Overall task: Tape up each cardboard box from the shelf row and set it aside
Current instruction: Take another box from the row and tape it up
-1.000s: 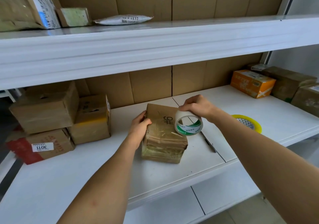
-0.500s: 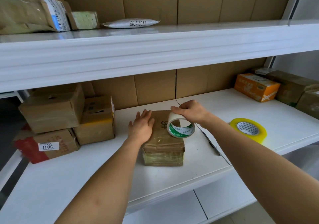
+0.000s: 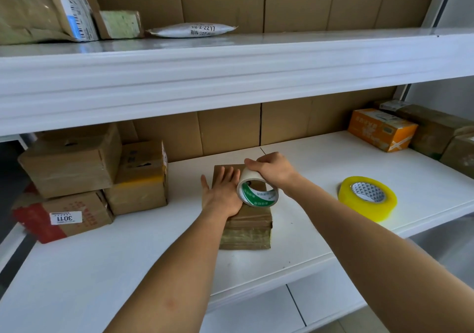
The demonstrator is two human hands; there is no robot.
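white shelving (image 3: pixel 320 158) backed with brown corrugated board fills the view, and a small cardboard box (image 3: pixel 246 227) sits near the middle of the lower shelf, a little back from the front lip. half a second ago the left hand (image 3: pixel 222 196) lay at the box's left edge; it now rests flat on the top with fingers straight and spread, pressing down. the right hand (image 3: pixel 273 172) grips a white roll of tape (image 3: pixel 257 191) with green print by its rim, and the roll has dropped lower and nearer the camera, tilted over the box's top right. a second ago a printed mark showed on the box top; the hand and roll now cover it.

bare white surface lies open on both sides of the box and in front of it, up to the shelf's front edge. a seam in the shelf board runs just right of the box. a yellow-tinted tape roll (image 3: pixel 367 198) lies flat well to the right, close to the front edge. stacked brown cartons (image 3: pixel 74 163) stand to the left, the lowest one bearing a red band and a white label. an orange box (image 3: pixel 382 130) and more cartons crowd the far right corner.

the box's front face shines with banded, wrinkled clear tape; its top is matt brown. parcels (image 3: pixel 46 11) and a white padded envelope (image 3: pixel 192 29) rest on the upper shelf.
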